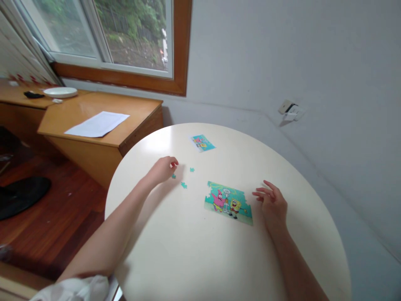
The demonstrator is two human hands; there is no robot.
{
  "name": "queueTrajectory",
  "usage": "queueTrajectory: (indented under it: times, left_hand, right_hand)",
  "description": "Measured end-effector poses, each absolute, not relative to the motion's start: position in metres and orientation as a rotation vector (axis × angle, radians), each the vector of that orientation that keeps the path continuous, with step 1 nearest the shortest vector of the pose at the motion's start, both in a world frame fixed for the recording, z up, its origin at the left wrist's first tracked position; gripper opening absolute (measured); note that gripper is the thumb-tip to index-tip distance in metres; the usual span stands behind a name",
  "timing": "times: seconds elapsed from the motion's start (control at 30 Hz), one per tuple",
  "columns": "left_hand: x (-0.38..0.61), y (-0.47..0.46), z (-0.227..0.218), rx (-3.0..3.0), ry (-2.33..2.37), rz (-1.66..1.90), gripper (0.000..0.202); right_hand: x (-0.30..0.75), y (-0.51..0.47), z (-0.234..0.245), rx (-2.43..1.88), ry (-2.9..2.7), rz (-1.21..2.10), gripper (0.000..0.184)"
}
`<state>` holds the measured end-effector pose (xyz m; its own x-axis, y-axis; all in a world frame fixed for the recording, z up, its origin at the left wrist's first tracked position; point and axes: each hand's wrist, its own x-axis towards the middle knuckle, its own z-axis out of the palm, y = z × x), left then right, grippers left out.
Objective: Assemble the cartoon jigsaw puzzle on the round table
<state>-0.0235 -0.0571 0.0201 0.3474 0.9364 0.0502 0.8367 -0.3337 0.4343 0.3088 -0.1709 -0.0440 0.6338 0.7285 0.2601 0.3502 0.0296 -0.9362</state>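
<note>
A partly assembled cartoon jigsaw puzzle (229, 202) lies flat near the middle of the round cream table (188, 251). My left hand (163, 169) rests on the table left of it, fingers curled in a pinch over a small teal puzzle piece (173, 176). Two more loose teal pieces (184, 184) (192, 169) lie between that hand and the puzzle. My right hand (272, 201) sits just right of the puzzle, fingers spread and relaxed, holding nothing, fingertips close to the puzzle's right edge.
A small picture card (202, 143) lies at the table's far side. A wooden cabinet (103, 125) with a white sheet (97, 123) stands to the left below a window; a white plate (60, 92) sits farther back. A wall is close on the right.
</note>
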Motion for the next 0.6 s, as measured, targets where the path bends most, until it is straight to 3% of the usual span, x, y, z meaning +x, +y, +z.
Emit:
queueTrajectory:
  times: [0.23, 0.4, 0.6]
  left_hand:
    - [-0.043, -0.048, 0.015, 2.273, 1.491, 0.093, 0.033]
    - [-0.039, -0.045, 0.007, 2.339, 1.523, 0.06, 0.027]
    - [-0.037, -0.048, 0.011, 2.328, 1.542, 0.056, 0.023]
  right_hand:
    - [0.305, -0.174, -0.04, -1.513, -0.895, 0.379, 0.033]
    - [0.305, -0.173, -0.041, -1.518, -0.919, 0.34, 0.025]
    - [0.303, -0.174, -0.039, -1.542, -0.907, 0.362, 0.029]
